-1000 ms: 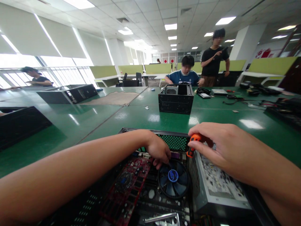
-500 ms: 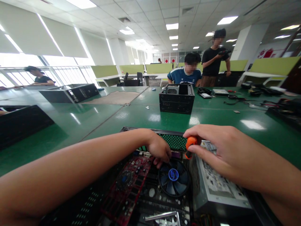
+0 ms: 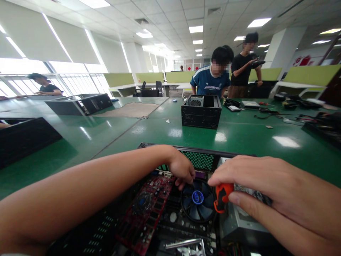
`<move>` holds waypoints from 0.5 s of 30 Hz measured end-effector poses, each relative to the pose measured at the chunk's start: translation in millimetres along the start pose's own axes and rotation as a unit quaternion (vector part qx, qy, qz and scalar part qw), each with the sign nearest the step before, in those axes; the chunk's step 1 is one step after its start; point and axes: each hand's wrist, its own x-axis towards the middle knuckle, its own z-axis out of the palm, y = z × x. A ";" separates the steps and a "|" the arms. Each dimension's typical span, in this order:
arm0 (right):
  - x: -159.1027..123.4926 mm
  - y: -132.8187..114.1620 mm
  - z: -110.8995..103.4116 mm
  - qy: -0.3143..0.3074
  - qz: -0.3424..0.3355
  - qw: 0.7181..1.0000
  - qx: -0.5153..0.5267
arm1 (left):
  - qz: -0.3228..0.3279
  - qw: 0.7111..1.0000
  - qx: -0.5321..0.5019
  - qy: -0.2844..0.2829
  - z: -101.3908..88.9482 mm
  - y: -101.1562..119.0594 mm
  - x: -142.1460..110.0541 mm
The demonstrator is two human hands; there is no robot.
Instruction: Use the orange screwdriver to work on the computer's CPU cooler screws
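Note:
An orange-and-black screwdriver [image 3: 223, 196] is gripped between the thumb and fingers of my right hand [image 3: 255, 185], just right of the cooling fan. Its shaft is hidden. My left hand [image 3: 182, 168] reaches over an open computer case [image 3: 199, 161], its fingers curled at the upper left rim of the black cooling fan [image 3: 198, 197], which has a blue hub. The fingertips are partly hidden. Left of the fan stands a red graphics card [image 3: 145, 213]. A metal power supply [image 3: 239, 222] lies beneath my right hand. Below the fan shows a silver metal bracket [image 3: 186, 245].
Across the green table [image 3: 138, 133] stands another black computer case [image 3: 201, 112], with a person in a blue shirt [image 3: 210, 80] behind it. More cases [image 3: 77, 105] lie to the left. Cables and parts [image 3: 298, 115] are spread at the right. A person in black stands farther back.
My right hand has moved down and slightly right with the screwdriver, now beside the fan. My left hand stays at the fan's rim. The person in blue has risen higher.

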 end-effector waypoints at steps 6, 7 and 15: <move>4.3 2.5 -2.2 0.002 -0.008 1.000 -0.007 | 0.003 1.000 0.009 0.002 -4.2 1.2 4.6; 3.9 2.5 -1.8 0.004 -0.009 1.000 -0.006 | 0.007 1.000 0.007 0.002 -5.2 0.6 5.9; 13.3 11.5 -7.1 -0.039 -0.022 0.999 -0.027 | 0.002 1.000 -0.011 -0.002 -9.4 -0.4 6.8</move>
